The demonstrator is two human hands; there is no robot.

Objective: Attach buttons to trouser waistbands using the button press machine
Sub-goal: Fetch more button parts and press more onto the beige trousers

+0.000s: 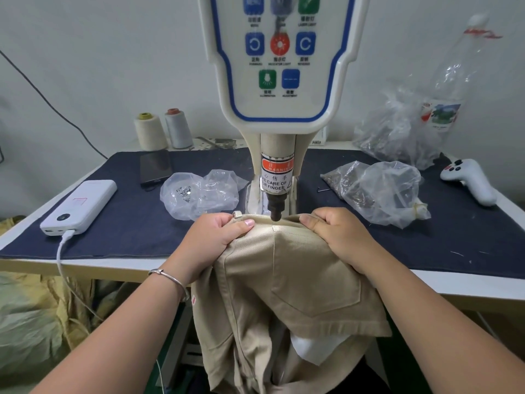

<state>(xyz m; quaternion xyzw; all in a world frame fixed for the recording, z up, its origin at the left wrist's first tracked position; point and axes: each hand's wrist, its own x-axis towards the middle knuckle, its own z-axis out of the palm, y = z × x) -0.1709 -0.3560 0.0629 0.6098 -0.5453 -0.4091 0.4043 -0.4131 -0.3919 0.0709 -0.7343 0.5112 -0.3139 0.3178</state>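
Observation:
Beige trousers (287, 280) hang over the table's front edge, their waistband (279, 223) lying under the dark punch (275, 207) of the white button press machine (281, 81). My left hand (216, 237) grips the waistband just left of the punch, thumb on top beside a belt loop. My right hand (338, 234) grips the waistband on the right side, fingers curled over the fabric. The punch tip sits right at the band's top edge between both hands. The lower die is hidden by the cloth.
A dark blue cloth (136, 223) covers the table. On it lie a clear bag of metal buttons (196, 194), another bag of small parts (375, 191), a white power bank (81, 206) with cable, a phone (155, 167), a white controller (468, 180). Thread cones (163, 130) stand at the back.

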